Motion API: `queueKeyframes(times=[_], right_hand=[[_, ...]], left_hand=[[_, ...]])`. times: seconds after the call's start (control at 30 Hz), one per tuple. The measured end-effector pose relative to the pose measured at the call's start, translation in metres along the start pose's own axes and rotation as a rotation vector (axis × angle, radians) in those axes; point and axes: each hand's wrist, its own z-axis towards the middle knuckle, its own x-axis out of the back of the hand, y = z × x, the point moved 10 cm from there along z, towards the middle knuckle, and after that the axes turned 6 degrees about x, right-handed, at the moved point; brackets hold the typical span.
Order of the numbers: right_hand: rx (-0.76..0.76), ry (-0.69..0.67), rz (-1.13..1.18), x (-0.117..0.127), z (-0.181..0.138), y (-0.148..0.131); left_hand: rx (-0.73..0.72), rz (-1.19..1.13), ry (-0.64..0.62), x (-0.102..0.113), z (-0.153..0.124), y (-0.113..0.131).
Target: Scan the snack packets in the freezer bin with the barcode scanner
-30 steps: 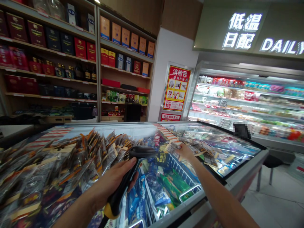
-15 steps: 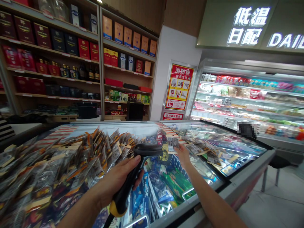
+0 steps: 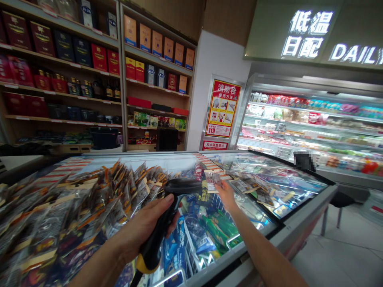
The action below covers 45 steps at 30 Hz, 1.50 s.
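My left hand is wrapped round the handle of a black and yellow barcode scanner. The scanner's head points right, towards a small food packet with a printed label. My right hand pinches this packet by its right edge, above the freezer. Part of the packet is hidden behind the scanner head. Many similar packets lie heaped at the left. Below my hands, blue bags and green bags lie in a white wire basket inside the chest freezer.
A few packets lie on the freezer's glass lid at the right. Boxed goods fill shelves at the back left. A lit refrigerated case and a dark stool stand to the right.
The view has turned slightly to the right, so the surroundings shift left. The packet's label now looks paler and brighter. Both hands keep their holds.
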Motion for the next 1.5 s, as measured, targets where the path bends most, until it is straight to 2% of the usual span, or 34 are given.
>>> queueKeyframes(times=[0.3, 0.67, 0.87, 0.97, 1.07, 1.3, 1.4, 1.5], right_hand=[[-0.018, 0.025, -0.073, 0.003, -0.003, -0.003], [0.018, -0.005, -0.007, -0.002, 0.001, 0.002], [0.034, 0.008, 0.062, -0.001, 0.003, 0.001], [0.052, 0.037, -0.025, -0.003, 0.009, 0.003], [0.114, 0.029, -0.206, -0.02, 0.013, -0.003], [0.105, -0.121, -0.531, -0.098, 0.0, -0.022], [0.045, -0.222, -0.551, -0.124, -0.011, -0.024], [0.068, -0.301, -0.498, -0.143, -0.02, -0.031]], left_hand=[[0.031, -0.028, -0.1, -0.009, 0.002, -0.007], [0.029, 0.001, -0.034, -0.006, 0.003, -0.009], [-0.083, 0.088, 0.003, 0.003, 0.0, 0.012], [-0.117, 0.121, 0.073, 0.015, -0.001, 0.022], [-0.13, 0.101, 0.132, 0.026, -0.003, 0.028], [-0.132, 0.052, 0.185, 0.037, -0.001, 0.031], [-0.139, 0.033, 0.182, 0.036, 0.0, 0.032], [-0.125, 0.053, 0.161, 0.035, 0.001, 0.03]])
